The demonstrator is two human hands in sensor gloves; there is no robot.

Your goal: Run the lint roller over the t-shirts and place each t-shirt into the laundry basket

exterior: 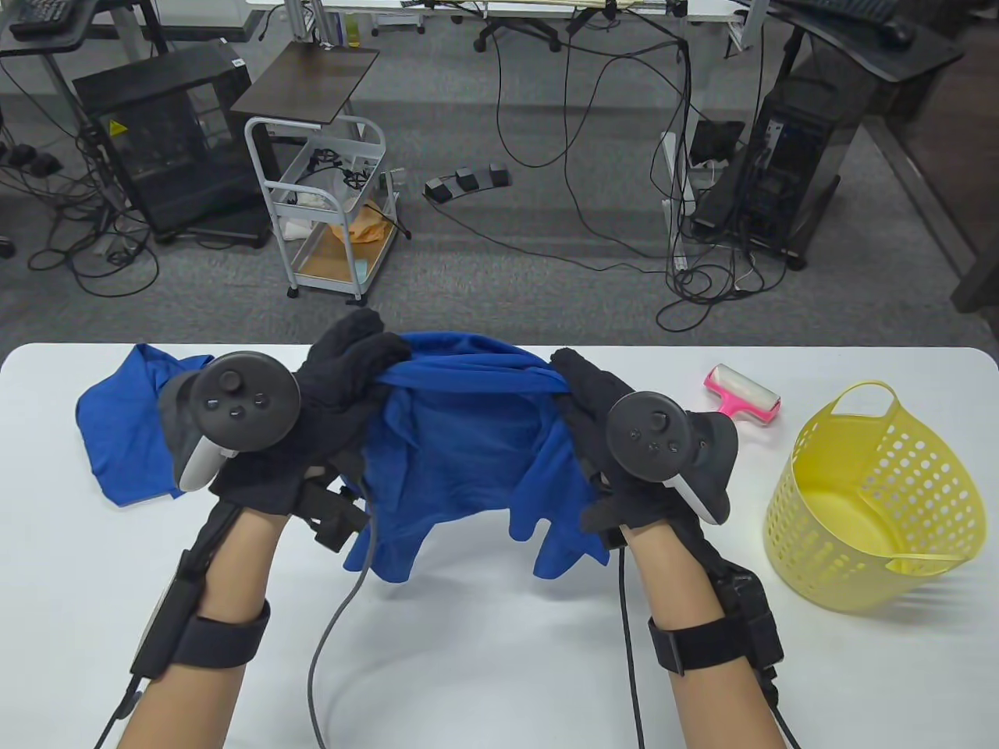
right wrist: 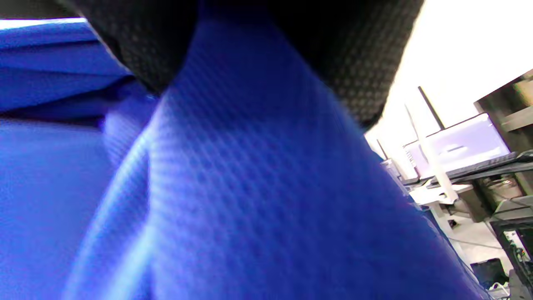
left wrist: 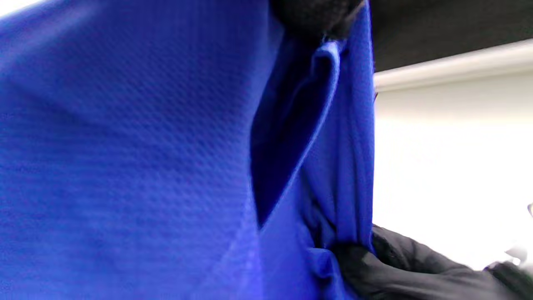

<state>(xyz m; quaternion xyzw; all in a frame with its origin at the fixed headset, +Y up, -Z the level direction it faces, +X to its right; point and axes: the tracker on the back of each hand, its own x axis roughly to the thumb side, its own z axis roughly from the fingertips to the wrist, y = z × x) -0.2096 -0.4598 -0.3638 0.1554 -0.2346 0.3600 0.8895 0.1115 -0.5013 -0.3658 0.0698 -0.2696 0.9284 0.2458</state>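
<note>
A blue t-shirt (exterior: 460, 445) hangs stretched between both hands above the white table (exterior: 484, 647). My left hand (exterior: 355, 370) grips its upper left edge, and my right hand (exterior: 581, 386) grips its upper right edge. Blue cloth (left wrist: 145, 158) fills the left wrist view, and the same cloth (right wrist: 250, 187) fills the right wrist view under black glove fingers (right wrist: 358, 62). A second blue t-shirt (exterior: 125, 429) lies crumpled on the table at the left. The pink and white lint roller (exterior: 745, 394) lies on the table to the right. The yellow laundry basket (exterior: 874, 499) stands at the right.
A grey cable (exterior: 335, 624) loops over the table near its front edge. Beyond the far table edge the floor holds a white cart (exterior: 328, 211), a computer tower (exterior: 780, 179) and tangled cables.
</note>
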